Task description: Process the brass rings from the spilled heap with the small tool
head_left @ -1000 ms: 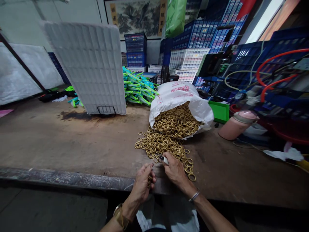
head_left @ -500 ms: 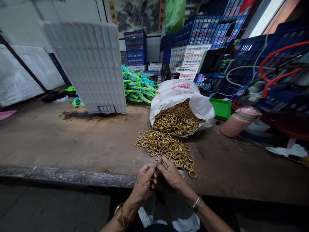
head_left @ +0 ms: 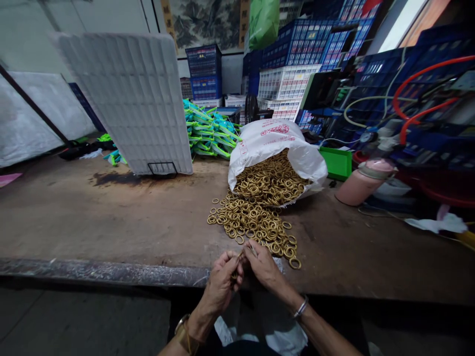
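At the table's front edge my left hand (head_left: 221,277) is closed, with a brass-coloured ring (head_left: 240,254) pinched at its fingertips. More gold colour shows under its curled fingers. My right hand (head_left: 262,264) is closed too, its fingertips meeting the left ones at the ring. A thin greyish metal piece (head_left: 254,250) sticks up between its thumb and finger; its kind cannot be made out. Just beyond the hands lies a loose heap of brass-coloured rings (head_left: 256,220). They spill from the open mouth of a white woven sack (head_left: 267,132) lying on its side.
A white ribbed panel (head_left: 126,99) stands upright on the wooden table (head_left: 92,222). Behind it lie green and blue plastic parts (head_left: 208,131). Right of the sack are a green tray (head_left: 336,163) and a pink bottle (head_left: 365,182). Stacked crates (head_left: 289,81) stand at the back.
The view has shifted slightly. Both hands stay together at the table edge, and the ring between their fingertips now shows more clearly.
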